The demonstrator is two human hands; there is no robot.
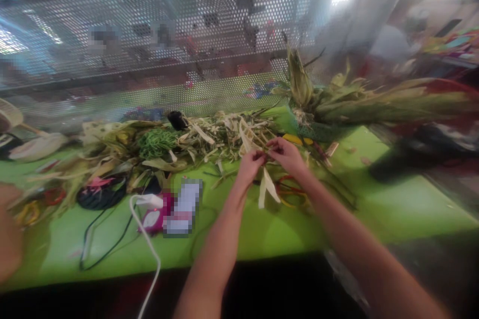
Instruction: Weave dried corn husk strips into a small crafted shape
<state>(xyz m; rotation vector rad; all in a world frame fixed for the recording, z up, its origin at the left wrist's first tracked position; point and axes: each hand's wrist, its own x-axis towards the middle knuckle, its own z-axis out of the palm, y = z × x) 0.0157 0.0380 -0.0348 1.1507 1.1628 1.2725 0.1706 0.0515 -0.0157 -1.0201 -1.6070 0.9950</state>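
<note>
Over the green tabletop (258, 239), my left hand (251, 160) and my right hand (285, 153) meet with fingers pinched close together. Both grip pale strips of corn husk (268, 187). Two flat ends hang below the fingers, and longer pale strips fan out above them. The exact point where the fingertips hold the husk is hidden. Just behind the hands lies a heap of cut husk pieces (209, 134). Under the right wrist are orange and red loops of cord (290, 192).
A phone (183, 207), blurred out, lies by a magenta device (155, 219) with a white cable. Green strands (159, 142) and a black pouch (99, 194) are at left. Leafy corn stalks (374, 102) lie at right. Behind stands a perforated metal screen (209, 25). Another person's arm (9, 232) enters left.
</note>
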